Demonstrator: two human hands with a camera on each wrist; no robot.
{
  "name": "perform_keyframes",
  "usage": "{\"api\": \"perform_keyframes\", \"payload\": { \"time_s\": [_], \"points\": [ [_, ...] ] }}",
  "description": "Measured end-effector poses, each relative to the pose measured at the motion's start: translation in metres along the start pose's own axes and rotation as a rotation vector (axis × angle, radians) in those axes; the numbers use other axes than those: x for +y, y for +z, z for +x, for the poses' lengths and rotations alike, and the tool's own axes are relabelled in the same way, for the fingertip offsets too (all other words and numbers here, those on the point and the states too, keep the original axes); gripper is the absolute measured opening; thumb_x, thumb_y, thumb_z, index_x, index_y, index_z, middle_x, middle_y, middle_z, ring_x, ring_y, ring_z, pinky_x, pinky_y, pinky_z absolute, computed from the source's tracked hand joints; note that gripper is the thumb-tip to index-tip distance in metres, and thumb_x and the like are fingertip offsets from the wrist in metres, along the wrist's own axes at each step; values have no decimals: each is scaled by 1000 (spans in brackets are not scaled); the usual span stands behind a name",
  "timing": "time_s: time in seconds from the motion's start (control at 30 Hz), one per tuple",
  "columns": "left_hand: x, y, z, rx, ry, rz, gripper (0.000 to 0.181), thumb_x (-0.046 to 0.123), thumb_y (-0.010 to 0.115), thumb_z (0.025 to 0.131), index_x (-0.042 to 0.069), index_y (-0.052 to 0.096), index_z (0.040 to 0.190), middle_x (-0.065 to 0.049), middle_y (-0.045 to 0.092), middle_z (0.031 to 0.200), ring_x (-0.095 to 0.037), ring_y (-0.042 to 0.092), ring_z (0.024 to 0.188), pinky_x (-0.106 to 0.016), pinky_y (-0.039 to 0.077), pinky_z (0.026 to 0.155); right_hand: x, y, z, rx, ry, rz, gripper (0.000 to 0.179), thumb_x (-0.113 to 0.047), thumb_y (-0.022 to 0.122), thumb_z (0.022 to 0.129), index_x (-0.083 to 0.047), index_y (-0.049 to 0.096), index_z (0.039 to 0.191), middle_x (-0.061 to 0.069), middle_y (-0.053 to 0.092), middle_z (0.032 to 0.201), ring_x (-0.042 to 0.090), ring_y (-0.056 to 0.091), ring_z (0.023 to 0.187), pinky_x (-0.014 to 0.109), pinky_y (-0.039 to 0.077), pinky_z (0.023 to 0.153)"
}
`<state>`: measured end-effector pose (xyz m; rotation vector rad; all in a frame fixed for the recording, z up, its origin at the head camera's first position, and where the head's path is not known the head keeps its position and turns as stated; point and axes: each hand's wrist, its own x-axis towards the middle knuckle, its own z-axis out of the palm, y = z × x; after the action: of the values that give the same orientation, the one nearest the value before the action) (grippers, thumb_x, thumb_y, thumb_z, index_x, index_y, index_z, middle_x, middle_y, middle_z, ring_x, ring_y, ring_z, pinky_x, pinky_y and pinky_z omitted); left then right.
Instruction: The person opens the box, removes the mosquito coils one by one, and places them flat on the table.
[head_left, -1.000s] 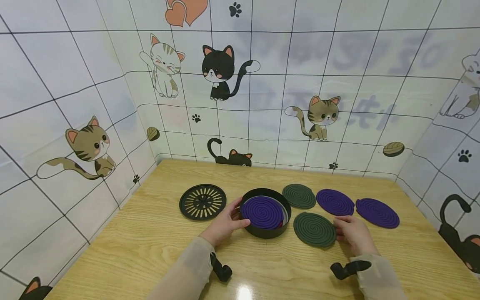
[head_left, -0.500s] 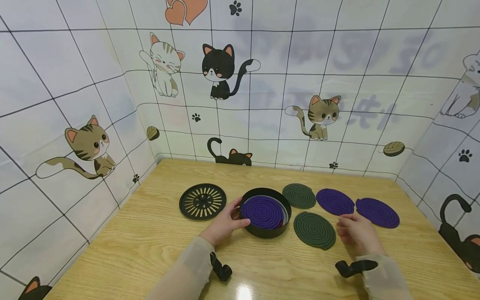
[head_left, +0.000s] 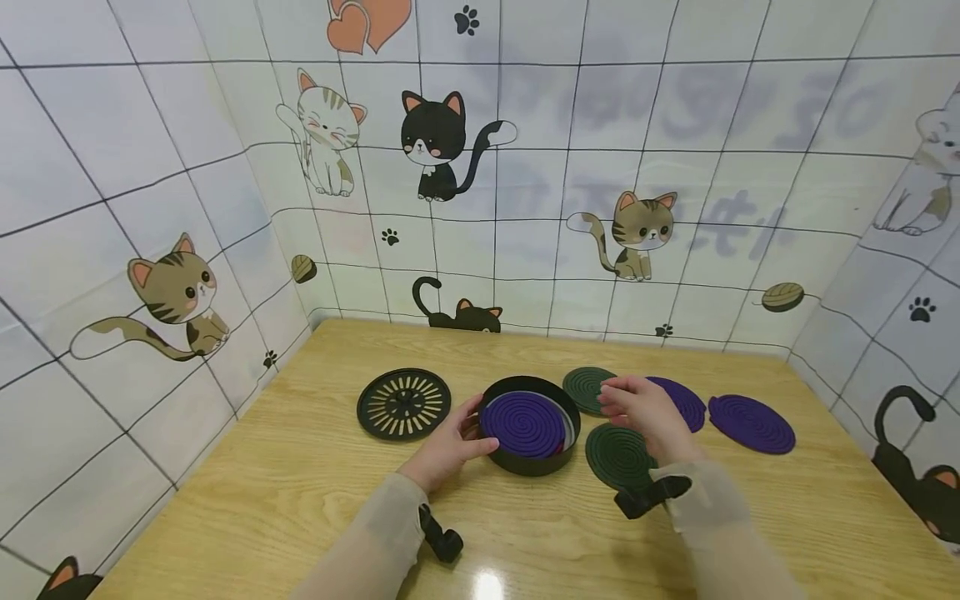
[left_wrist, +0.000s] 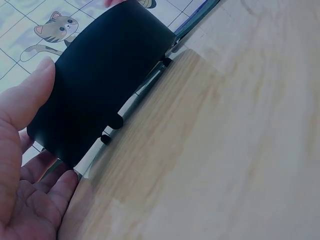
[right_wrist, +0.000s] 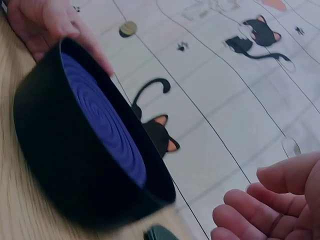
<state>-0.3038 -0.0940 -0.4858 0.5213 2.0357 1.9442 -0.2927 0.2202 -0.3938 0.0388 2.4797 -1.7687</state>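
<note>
My left hand (head_left: 448,450) grips the left side of a round black mosquito coil tin (head_left: 534,467), its thumb at the rim. Inside the tin lies a purple mosquito coil (head_left: 522,423), with a bit of red and a pale lining showing beside it. In the left wrist view, the thumb and fingers lie against the tin's dark wall (left_wrist: 105,75). My right hand (head_left: 651,415) hovers over the table right of the tin, fingers loosely bent and holding nothing. Beneath or beside it are a near green coil (head_left: 615,454), a far green coil (head_left: 587,387) and a partly hidden purple coil (head_left: 684,404).
A slotted black lid (head_left: 403,405) lies on the wooden table (head_left: 315,467) left of the tin. Another purple coil (head_left: 752,424) lies at the far right. Walls printed with cats (head_left: 435,137) enclose the table's back and sides.
My right hand has drawn away from the near green coil's right edge, then moved left and up over the coils. The left hand and the tin have stayed put.
</note>
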Motion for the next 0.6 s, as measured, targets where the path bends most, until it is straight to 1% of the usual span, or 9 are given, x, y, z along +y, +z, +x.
{"api": "perform_keyframes", "payload": {
  "time_s": [0.1, 0.27, 0.4, 0.5, 0.6],
  "points": [
    [0, 0, 0, -2, -5, -2, 90, 22, 74, 86, 13, 16, 155, -14, 25, 155, -30, 33, 138, -37, 38, 107, -12, 18, 6, -31, -8, 45, 40, -21, 54, 100, 5, 48, 130, 21, 59, 119, 33, 59, 105, 44, 48, 95],
    [0, -1, 0, -1, -15, -5, 90, 21, 74, 86, 14, 16, 155, -13, 25, 155, -29, 32, 139, -37, 37, 107, -24, 48, 14, -57, -4, 97, 43, -17, 53, 99, 6, 44, 135, 25, 53, 129, 38, 53, 117, 45, 43, 101],
    [0, 0, 0, -1, -16, -11, 90, 22, 74, 87, 14, 16, 155, -14, 25, 155, -30, 32, 139, -39, 36, 108, -25, 66, 18, -55, 2, 55, 44, -19, 52, 100, 1, 42, 138, 21, 47, 136, 37, 48, 123, 49, 38, 105],
    [1, 0, -1, 2, -24, 0, 90, 23, 74, 86, 15, 16, 155, -13, 25, 155, -29, 32, 139, -40, 36, 108, -23, 76, 21, -37, 16, -18, 46, -23, 53, 100, -2, 42, 139, 20, 44, 140, 37, 45, 126, 53, 35, 106],
    [2, 1, -1, 6, -29, 12, 90, 25, 74, 86, 15, 17, 155, -12, 26, 155, -29, 33, 139, -40, 36, 108, -20, 81, 25, -17, 26, -81, 48, -25, 55, 98, -2, 42, 139, 20, 45, 139, 38, 43, 127, 55, 34, 105]
  ]
}}
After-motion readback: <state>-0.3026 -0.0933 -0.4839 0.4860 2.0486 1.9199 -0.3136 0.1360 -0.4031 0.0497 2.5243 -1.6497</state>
